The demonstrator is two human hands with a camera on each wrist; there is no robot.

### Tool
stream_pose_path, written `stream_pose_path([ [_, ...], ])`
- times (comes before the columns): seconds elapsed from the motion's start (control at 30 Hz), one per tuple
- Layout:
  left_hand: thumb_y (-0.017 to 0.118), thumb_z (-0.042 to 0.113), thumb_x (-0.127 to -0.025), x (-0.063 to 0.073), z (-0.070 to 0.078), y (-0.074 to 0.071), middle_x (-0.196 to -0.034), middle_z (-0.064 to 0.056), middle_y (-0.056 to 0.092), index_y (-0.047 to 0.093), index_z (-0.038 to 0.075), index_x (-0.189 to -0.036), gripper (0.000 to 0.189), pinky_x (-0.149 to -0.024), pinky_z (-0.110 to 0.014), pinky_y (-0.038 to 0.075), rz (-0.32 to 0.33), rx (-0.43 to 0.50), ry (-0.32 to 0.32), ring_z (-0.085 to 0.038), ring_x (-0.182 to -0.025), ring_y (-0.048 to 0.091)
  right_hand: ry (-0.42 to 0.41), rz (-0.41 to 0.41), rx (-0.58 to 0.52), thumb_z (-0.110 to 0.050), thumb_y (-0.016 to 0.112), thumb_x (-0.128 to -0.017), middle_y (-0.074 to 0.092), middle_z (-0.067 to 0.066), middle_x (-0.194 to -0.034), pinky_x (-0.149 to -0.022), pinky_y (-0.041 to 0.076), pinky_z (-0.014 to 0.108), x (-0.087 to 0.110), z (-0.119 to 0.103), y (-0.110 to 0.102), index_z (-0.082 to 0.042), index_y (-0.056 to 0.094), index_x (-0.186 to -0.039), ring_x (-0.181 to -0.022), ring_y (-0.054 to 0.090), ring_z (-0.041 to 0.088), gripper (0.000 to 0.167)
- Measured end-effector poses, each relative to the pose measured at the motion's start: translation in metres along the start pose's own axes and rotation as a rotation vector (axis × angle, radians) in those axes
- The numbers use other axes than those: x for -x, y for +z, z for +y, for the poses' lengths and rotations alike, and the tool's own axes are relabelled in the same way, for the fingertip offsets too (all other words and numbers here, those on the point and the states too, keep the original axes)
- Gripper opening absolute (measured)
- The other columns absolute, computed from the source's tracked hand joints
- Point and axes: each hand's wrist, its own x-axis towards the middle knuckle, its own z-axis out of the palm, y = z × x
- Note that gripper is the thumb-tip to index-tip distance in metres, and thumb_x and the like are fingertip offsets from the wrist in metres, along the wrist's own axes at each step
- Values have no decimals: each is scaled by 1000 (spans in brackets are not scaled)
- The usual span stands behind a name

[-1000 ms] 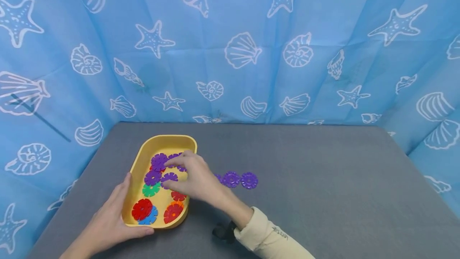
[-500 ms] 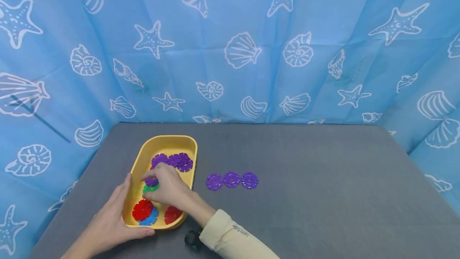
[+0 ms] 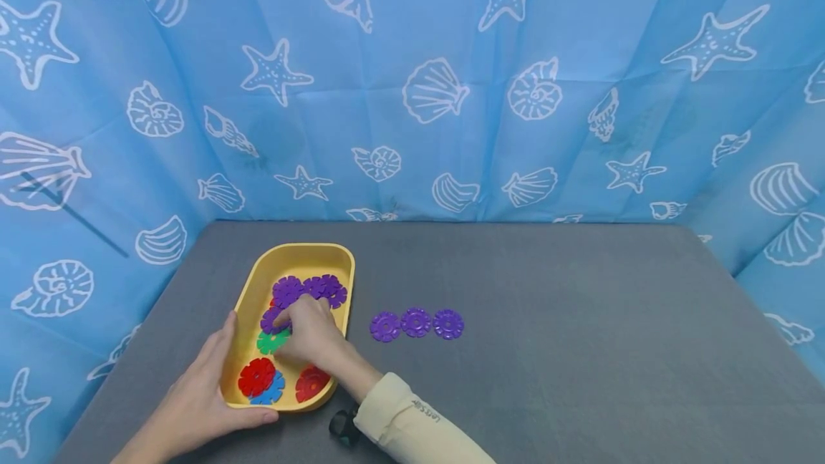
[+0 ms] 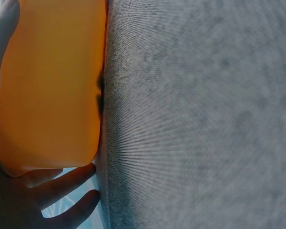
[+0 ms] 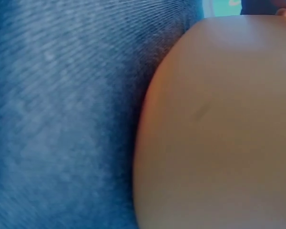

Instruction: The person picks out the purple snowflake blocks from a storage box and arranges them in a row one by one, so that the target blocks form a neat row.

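My left hand (image 3: 200, 392) holds the near-left corner of a yellow tray (image 3: 241, 339), fingers along its left side and thumb along the front. The left wrist view shows the tray's outer wall (image 4: 52, 86) with fingertips beyond its end. Over the tray, my right hand (image 3: 309, 331) has its index finger bent beside a purple notched disc (image 3: 272, 319). The thumb is apart from it, near a green disc (image 3: 271, 341). Nothing shows between these fingertips; the palm side is hidden. The right wrist view is mostly filled by the tray's wall (image 5: 219, 119).
Inside the tray lie more purple discs (image 3: 286, 288), a red disc (image 3: 256, 377) overlapping a blue one (image 3: 273, 391), and another red disc (image 3: 311, 383). Three purple discs (image 3: 415, 322) form a row on the grey table (image 3: 548, 349). A blue shell-print curtain (image 3: 483, 127) hangs behind.
My right hand has moved left and nearer within the tray, then slightly back right. The row of three purple discs is fully uncovered. My left hand and the tray stay put.
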Motion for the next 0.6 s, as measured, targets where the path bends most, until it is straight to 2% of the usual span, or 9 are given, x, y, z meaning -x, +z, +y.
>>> stream_pose_path([
  [0.03,84,70,-65,0,0,0,-147,-20,37,-9,13,-165,147,-78,-43,62,1,3,-1,-30,-117,54,11,-7,18,-20,91,-75,70,-10,-111,-92,43,26,0,-1,0,-23,82,-106,-104,50,7,32],
  [0.13,84,70,-65,0,0,1,-148,-20,36,-9,13,-165,148,-78,-41,62,4,3,-4,-30,-118,54,18,-21,67,-18,91,-75,68,-8,-112,-89,44,24,1,-2,1,-24,82,-107,-106,51,9,34],
  [0.23,84,70,-66,0,0,0,-148,-21,36,-9,11,-164,147,-78,-40,61,1,-3,-3,-30,-118,54,5,-24,95,-16,90,-76,68,-9,-111,-91,46,24,2,-4,2,-25,81,-108,-108,53,9,34],
  [0.37,84,69,-65,0,0,1,-147,-21,36,-10,12,-164,148,-78,-40,62,-7,2,-16,-31,-118,53,-8,26,105,-14,89,-77,66,-7,-111,-89,44,25,3,-3,3,-25,81,-109,-105,49,11,35],
  [0.47,84,70,-64,-1,0,1,-147,-20,36,-10,13,-164,149,-78,-41,62,-11,10,-30,-30,-118,53,21,72,110,-13,88,-75,64,-3,-114,-87,43,30,3,-3,4,-27,81,-109,-106,46,16,37],
  [0.6,84,68,-67,-2,0,-1,-147,-23,35,-10,9,-164,147,-78,-46,61,-24,-9,-27,-32,-117,54,30,73,138,-12,87,-75,65,-3,-115,-87,42,29,3,-2,5,-25,81,-109,-107,49,17,37],
])
